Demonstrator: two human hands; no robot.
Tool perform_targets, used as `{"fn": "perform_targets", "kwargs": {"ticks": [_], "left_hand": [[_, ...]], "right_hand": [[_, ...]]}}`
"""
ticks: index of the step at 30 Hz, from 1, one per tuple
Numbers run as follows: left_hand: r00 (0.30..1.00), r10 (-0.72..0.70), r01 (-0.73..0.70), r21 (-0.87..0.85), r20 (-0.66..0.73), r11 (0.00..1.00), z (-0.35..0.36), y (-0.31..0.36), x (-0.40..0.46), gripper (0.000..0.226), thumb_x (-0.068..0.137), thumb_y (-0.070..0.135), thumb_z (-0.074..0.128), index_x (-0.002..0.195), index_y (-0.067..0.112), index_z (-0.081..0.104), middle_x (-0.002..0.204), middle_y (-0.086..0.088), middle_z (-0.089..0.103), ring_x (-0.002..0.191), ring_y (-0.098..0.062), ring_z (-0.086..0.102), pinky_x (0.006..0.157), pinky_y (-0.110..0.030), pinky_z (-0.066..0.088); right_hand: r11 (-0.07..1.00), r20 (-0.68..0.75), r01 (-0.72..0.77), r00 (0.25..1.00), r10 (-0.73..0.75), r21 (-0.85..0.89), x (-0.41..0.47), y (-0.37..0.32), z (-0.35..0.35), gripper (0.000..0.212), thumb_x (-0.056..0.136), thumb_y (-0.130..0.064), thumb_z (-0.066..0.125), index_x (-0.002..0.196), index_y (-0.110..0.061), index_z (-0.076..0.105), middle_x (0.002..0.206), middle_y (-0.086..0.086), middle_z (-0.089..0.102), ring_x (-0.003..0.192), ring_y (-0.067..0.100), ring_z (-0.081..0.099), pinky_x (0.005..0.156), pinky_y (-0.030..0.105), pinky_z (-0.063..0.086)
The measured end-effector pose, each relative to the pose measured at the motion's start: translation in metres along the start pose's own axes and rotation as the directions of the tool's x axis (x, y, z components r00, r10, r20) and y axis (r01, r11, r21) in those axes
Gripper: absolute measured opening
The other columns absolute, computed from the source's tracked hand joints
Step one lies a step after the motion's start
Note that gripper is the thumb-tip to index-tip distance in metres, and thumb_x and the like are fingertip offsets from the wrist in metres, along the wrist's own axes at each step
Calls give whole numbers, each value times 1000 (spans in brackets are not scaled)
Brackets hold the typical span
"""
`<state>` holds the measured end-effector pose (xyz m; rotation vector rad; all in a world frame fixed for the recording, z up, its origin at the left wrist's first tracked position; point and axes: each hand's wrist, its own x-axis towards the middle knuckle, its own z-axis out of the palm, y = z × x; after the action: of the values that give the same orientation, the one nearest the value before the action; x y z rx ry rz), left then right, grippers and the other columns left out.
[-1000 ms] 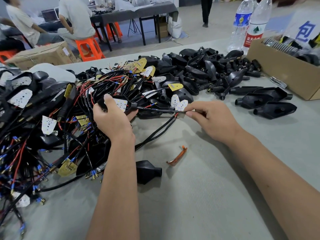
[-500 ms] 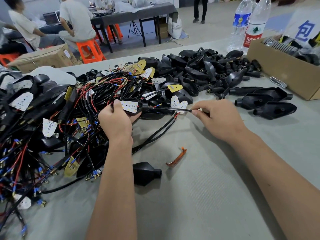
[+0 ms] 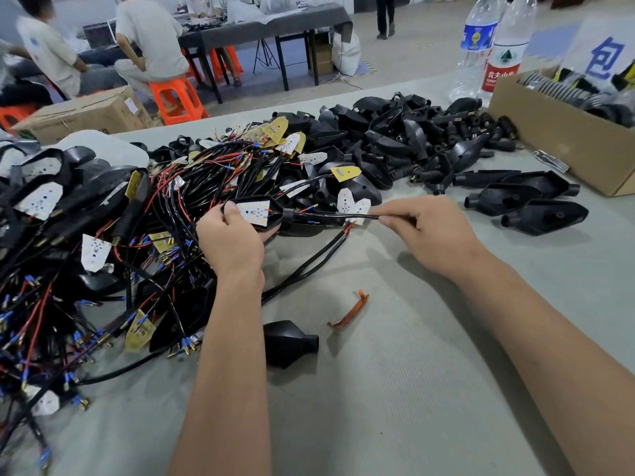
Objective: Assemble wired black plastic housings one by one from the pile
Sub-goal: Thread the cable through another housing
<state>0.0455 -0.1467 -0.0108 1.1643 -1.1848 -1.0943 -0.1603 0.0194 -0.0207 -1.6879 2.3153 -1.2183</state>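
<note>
Gripping housing (image 3: 264,218) (left hand (image 3: 231,239))

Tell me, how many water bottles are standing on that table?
2, side by side at the far right: a blue-labelled bottle and a red-labelled bottle beside the cardboard box. Others may be hidden.

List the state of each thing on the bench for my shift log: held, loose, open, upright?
left hand: grips the black housing
black housing: held, white LED board seated inside
cable: taut between housing and right hand
right hand: fingers pinch the cable
loose housing: lying on the table, untouched
orange clip: lying loose on the table
cardboard box: open, holding parts
water bottles: upright
</note>
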Motion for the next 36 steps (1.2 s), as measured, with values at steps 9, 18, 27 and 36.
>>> {"fn": "perform_targets", "kwargs": {"ticks": [9,18,27,36], "left_hand": [[996,83,-78,161,-21,984,-3,5,-4,21,101,14,53,92,13,71,88,-8,72,89,-29,73,83,-48,62],[919,392,-305,583,-26,753,2,29,-47,28,85,4,56,111,10,66,101,-2,73,100,-28,63,84,-37,49],[630,319,-695,332,708,638,127,39,-128,15,91,9,58,103,16,65,101,-4,68,100,-26,62,89,-43,50],[390,168,-878,311,905,364,180,9,-145,14,101,15,58,115,15,54,114,-9,57,108,-34,53,80,-43,45]], "right_hand": [[996,83,-54,995,49,68,0,6,-9,22,100,-27,66,119,-31,78,67,-32,65,61,-10,56,63,11,36],[981,-143,-104,986,81,-162,1,22,-26,25,100,-43,61,108,-21,67,77,-11,67,86,21,58,79,37,44],[815,-384,-434,878,287,-384,81,78,-95,17,92,-7,64,101,-11,78,103,16,74,106,40,62,82,34,49],[789,61,-308,915,398,-532,122,123,-94,46,91,-9,70,132,-3,51,128,25,61,118,43,56,97,47,48]]}}
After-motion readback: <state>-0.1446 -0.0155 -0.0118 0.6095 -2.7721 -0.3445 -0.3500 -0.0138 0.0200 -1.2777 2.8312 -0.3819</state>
